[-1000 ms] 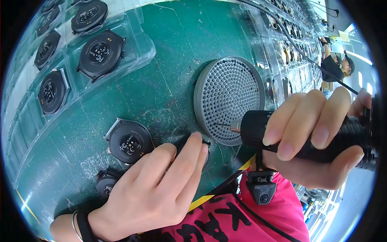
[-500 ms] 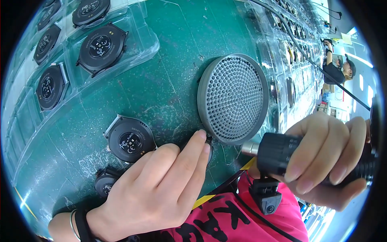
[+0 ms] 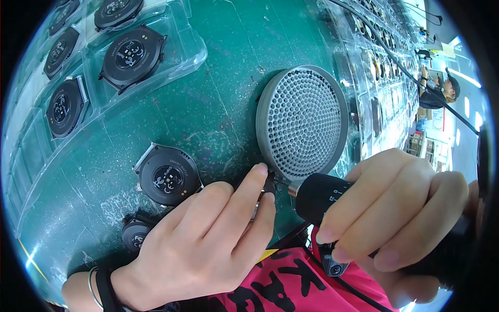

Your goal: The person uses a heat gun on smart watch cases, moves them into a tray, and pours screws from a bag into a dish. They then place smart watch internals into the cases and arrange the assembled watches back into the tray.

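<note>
Head view: my left hand [image 3: 208, 239] is closed on what looks like a dark, hard-edged watch body [image 3: 269, 183], mostly hidden by my fingers, its visible edge just off the near-left rim of the grey, round dish with a face full of small holes [image 3: 263, 138]. My right hand [image 3: 397, 205] is wrapped round a black, cylindrical screwdriver with a silver metal nose [image 3: 319, 195], which points left across the near side of the dish toward that edge; I cannot tell whether its tip touches. To do this well, I judge, I should brace the watch body firmly, line the tip up squarely with its seat and press lightly along the driver's axis, so it neither slips nor scratches. My left fingertips are close to the tip, so care is due there. Relative to my left hand, the watch body lies under the index and middle fingers, toward the dish. A second black, round watch body with a printed back [image 3: 169, 176] lies left of the dish, just beside my left knuckles.
</note>
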Available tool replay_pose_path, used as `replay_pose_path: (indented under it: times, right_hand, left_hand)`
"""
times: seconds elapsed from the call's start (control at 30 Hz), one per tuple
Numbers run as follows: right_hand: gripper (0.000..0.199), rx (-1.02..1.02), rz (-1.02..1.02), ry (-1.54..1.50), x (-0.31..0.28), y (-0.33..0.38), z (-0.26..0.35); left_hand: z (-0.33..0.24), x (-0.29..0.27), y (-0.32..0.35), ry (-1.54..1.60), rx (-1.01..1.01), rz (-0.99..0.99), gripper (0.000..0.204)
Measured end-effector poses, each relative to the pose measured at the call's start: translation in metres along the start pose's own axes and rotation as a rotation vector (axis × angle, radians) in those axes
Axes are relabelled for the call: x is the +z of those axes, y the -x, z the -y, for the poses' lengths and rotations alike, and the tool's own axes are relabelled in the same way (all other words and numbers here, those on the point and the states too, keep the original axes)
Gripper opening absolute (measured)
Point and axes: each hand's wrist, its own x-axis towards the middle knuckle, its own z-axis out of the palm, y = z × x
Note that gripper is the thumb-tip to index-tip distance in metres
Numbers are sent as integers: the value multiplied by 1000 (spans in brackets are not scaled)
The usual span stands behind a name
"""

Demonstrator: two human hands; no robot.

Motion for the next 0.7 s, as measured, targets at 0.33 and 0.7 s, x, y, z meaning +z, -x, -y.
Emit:
replay_pose_path:
  times: [0.33,0.7]
  right_hand:
    - [45,211,137,75,-26,-16,21]
    - [38,155,184,54,-19,-17,14]
  left_hand:
    - [-9,-4,1,-183,-56,-27,38]
    - [-2,-2,-5,-76,43,31,33]
